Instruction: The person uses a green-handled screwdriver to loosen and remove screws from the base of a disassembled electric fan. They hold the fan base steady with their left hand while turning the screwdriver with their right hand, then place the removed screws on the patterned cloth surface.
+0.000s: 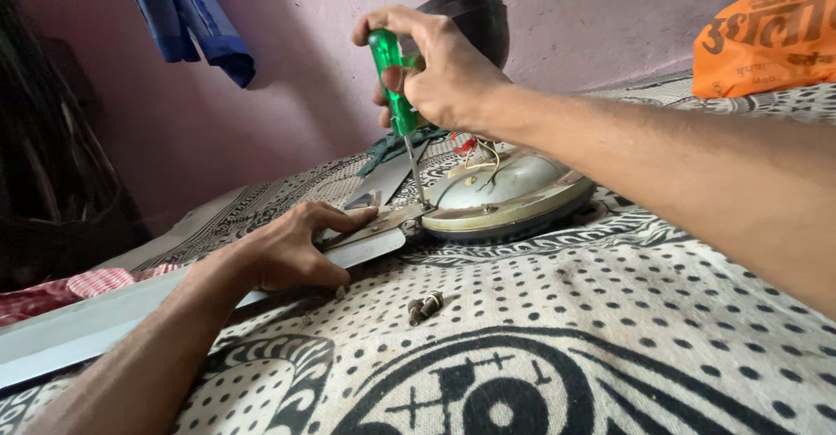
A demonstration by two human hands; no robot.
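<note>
While upright, green-handled screwdriver [396,87] shows thin steel shaft.

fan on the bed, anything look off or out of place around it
Yes. The fan motor lies on a patterned bedsheet, with loose wires sticking out of its top. Two screws lie loose on the sheet, near the left hand pressing on a blade. The right hand holds a green screwdriver upright.
</note>
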